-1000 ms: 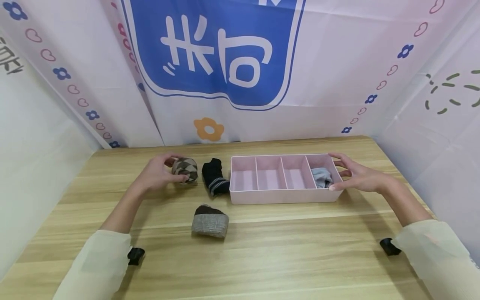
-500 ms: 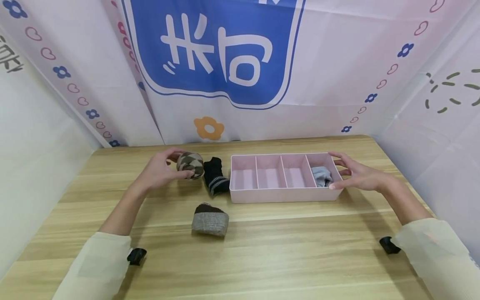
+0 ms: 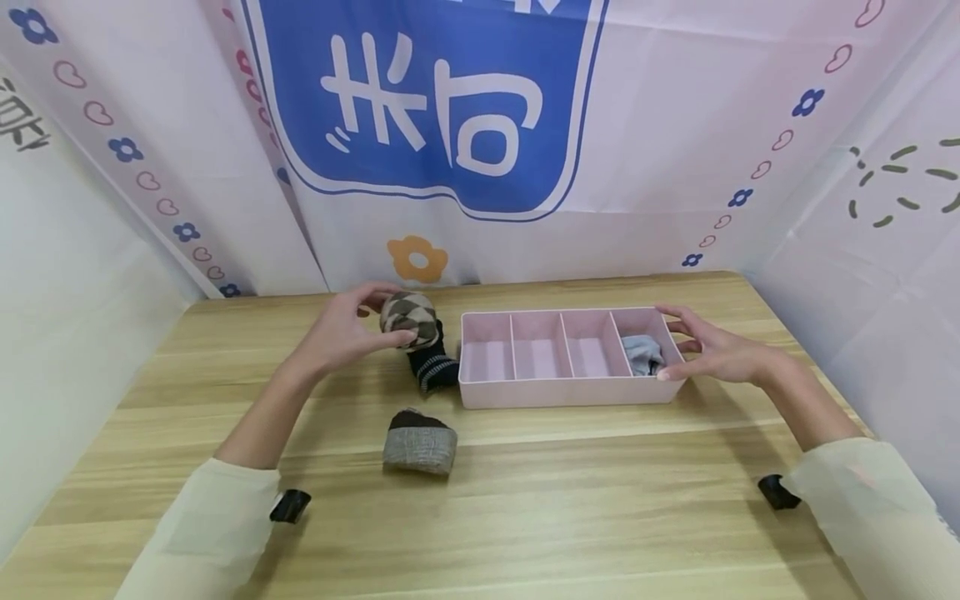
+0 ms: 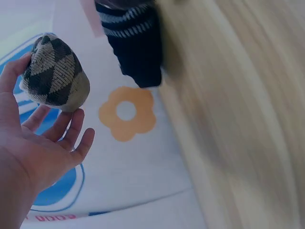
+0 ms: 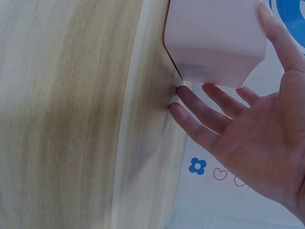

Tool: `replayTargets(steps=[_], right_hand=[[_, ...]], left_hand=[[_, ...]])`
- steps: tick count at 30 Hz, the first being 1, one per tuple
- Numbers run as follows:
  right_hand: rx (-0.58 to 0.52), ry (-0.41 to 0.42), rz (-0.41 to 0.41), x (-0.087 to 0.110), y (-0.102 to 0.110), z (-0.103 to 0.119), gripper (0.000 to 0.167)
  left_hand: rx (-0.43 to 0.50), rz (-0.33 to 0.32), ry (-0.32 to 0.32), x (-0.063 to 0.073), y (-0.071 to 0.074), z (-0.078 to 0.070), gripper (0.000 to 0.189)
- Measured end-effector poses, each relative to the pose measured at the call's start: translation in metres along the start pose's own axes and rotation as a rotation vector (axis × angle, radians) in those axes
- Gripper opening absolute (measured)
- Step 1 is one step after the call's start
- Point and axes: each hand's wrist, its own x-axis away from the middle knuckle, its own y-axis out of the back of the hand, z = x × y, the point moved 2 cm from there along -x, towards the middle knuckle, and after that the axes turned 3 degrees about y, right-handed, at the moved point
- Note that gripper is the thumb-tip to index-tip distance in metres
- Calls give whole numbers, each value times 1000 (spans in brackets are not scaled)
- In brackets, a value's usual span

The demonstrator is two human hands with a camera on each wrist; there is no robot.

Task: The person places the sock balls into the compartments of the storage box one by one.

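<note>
Head view: from above the tabletop [image 3: 600, 500], facing forward and down, widest, reaching the printed backdrop [image 3: 645, 167].
Left wrist view: close to the checked bundle [image 4: 55, 74], turned sideways (tabletop on its right).
Right wrist view: close to the pink box's end [image 5: 214, 38], sideways, tabletop left.
Shared by head and left wrist: checked bundle, orange flower [image 3: 401, 260].

Head view: black sock [image 3: 433, 367] (perhaps half) hidden
</note>
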Motion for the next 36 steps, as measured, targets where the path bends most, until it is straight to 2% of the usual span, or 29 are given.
replayTargets(steps=[6, 11, 23, 36], right_hand=[[-11, -6, 0, 2, -1, -1, 103], [-12, -9, 7, 2, -1, -2, 104], [-18, -2, 12, -1, -1, -2, 103], [-19, -4, 7, 0, 0, 0, 103]], left_hand=[[24, -8, -61, -11, -13, -20, 66], [21, 8, -82, -19, -24, -35, 70], [40, 72, -152, -33, -48, -67, 69], [77, 147, -209, -49, -83, -98, 65]])
